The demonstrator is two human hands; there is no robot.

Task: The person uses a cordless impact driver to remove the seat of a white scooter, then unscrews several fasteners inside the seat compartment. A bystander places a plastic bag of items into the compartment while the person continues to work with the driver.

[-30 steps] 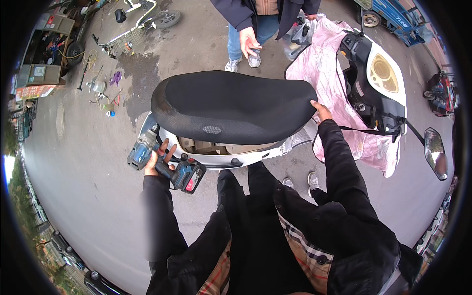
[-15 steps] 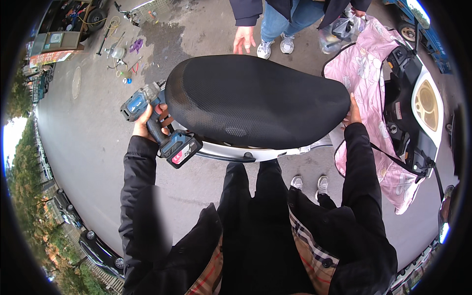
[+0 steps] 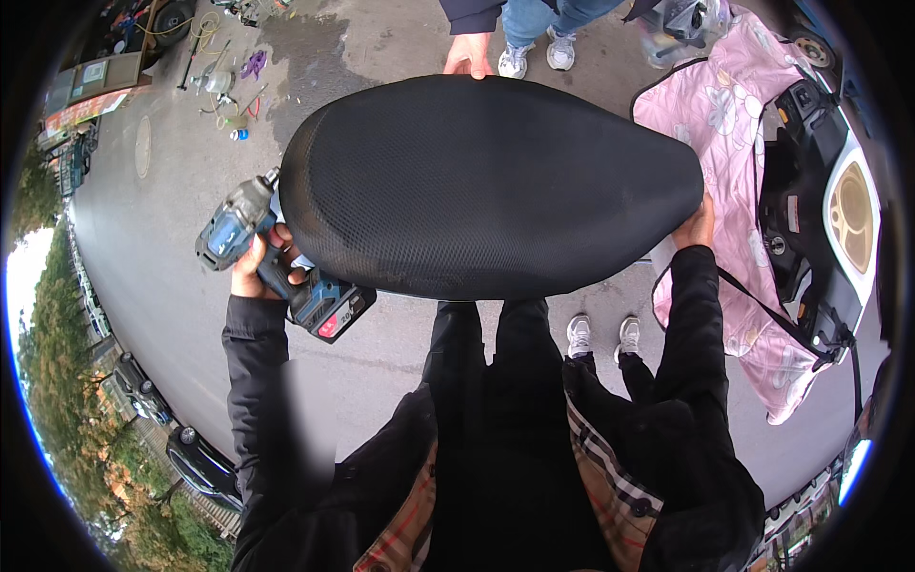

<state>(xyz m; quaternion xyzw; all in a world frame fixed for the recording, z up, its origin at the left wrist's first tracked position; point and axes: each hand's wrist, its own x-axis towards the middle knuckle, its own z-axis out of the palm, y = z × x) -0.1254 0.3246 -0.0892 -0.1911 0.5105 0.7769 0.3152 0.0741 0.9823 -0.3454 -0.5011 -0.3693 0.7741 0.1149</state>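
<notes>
Seat: long, black and mesh-textured (image 3: 486,186), across the middle of my view, wide end to my left, narrow end to my right.
Right hand: mine (image 3: 696,227), curled on the edge of the narrow end, holding it; the fingers pass out of sight underneath, so I cannot tell how tight the grip is.
Left hand: mine (image 3: 255,272), wrapped around the handle of a blue-and-grey power tool (image 3: 229,229) just beside the wide end; whether my fingers also touch the seat, I cannot tell.
Battery pack: black (image 3: 353,310), at the foot of the tool, with a pink label bearing pale characters; a small light mark shows on the tool's blue body.
Other person's hand: reaching from the top (image 3: 469,55), fingertips at the seat's far edge.
Pink cloth: flower-patterned (image 3: 720,105), beyond the narrow end, against the scooter's white-and-black front (image 3: 853,210), whose small sticker is too tiny to read.
Pavement: grey (image 3: 162,257), with a purple item (image 3: 254,64) and scattered tools at upper left.
</notes>
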